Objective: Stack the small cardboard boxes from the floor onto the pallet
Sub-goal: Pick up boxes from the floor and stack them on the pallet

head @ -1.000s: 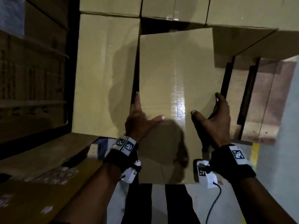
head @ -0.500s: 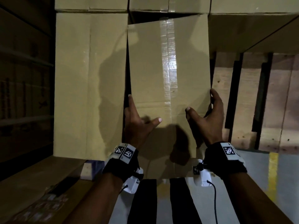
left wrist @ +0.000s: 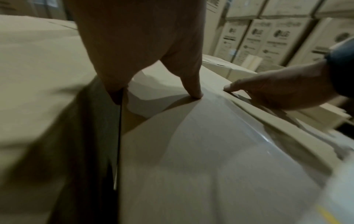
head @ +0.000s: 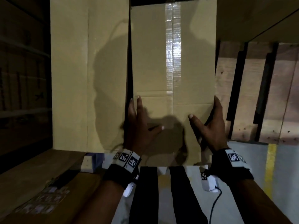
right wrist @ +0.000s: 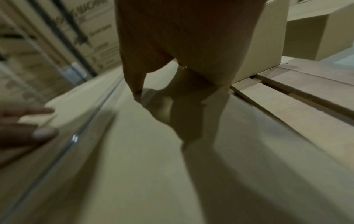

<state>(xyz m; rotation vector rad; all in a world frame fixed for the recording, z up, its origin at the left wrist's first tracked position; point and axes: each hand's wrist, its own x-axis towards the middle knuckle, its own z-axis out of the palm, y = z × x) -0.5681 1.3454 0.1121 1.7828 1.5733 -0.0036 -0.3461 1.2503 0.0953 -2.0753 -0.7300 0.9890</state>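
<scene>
A tan cardboard box (head: 173,62) with a shiny tape strip down its top lies lengthwise in front of me, close against a taller box (head: 87,75) on its left. My left hand (head: 149,113) holds its near left edge, thumb spread on the top and fingers down in the narrow gap between the two boxes. My right hand (head: 204,107) grips the near right edge, thumb on top, fingers wrapped over the side. In the left wrist view the thumb presses on the box top (left wrist: 210,151). The wooden pallet (head: 252,94) shows bare slats to the right.
More cardboard boxes (head: 252,18) stand at the back right of the pallet. Flat cardboard (head: 32,183) lies at lower left beside dark shelving. A yellow floor line (head: 270,167) runs along the grey floor on the right. Printed cartons (left wrist: 268,37) are stacked behind.
Both hands have carried the box forward and squared it up beside the left box; its tilt is gone and the gap on the left has narrowed.
</scene>
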